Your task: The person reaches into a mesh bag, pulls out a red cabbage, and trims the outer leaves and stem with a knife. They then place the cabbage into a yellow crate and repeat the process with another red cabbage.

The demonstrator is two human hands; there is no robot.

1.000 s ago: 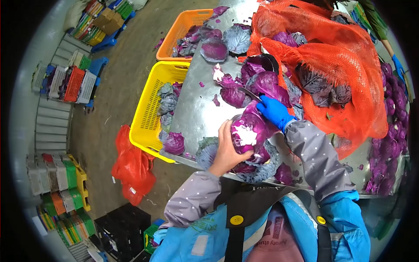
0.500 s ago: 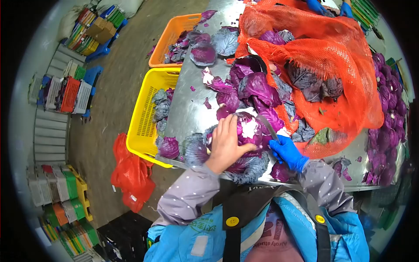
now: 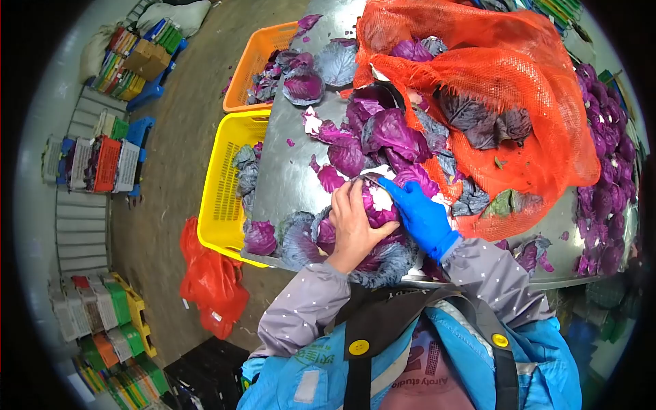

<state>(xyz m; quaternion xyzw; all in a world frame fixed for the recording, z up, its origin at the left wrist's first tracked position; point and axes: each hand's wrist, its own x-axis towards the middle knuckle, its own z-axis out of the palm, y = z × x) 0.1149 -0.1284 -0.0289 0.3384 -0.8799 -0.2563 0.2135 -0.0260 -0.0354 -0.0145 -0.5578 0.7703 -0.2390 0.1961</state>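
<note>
A purple cabbage head [image 3: 378, 203], its pale cut stem side facing up, rests among loose leaves at the table's near edge. Bare, my left hand [image 3: 354, 227] grips the head from its left side, thumb across the near side. My right hand [image 3: 422, 217], in a blue glove, is closed around a knife; only a bit of the knife's blade [image 3: 370, 177] shows, at the far top of the cabbage, and the handle is hidden. Large outer leaves [image 3: 389, 263] lie beneath and in front of the head. Torn purple leaves [image 3: 393, 137] are heaped just beyond it.
An orange-red mesh bag [image 3: 540, 75] with dark leaves spreads over the metal table [image 3: 290, 147]. Trimmed cabbages [image 3: 601, 184] are piled at the right. A yellow crate [image 3: 222, 184] and an orange crate [image 3: 256, 58], both holding leaves, stand along the left edge. A red bag [image 3: 212, 287] lies on the floor.
My right hand has moved left and up against the cabbage, bringing the knife from its right side to its far top. My left hand stays on the head. The view has shifted slightly.
</note>
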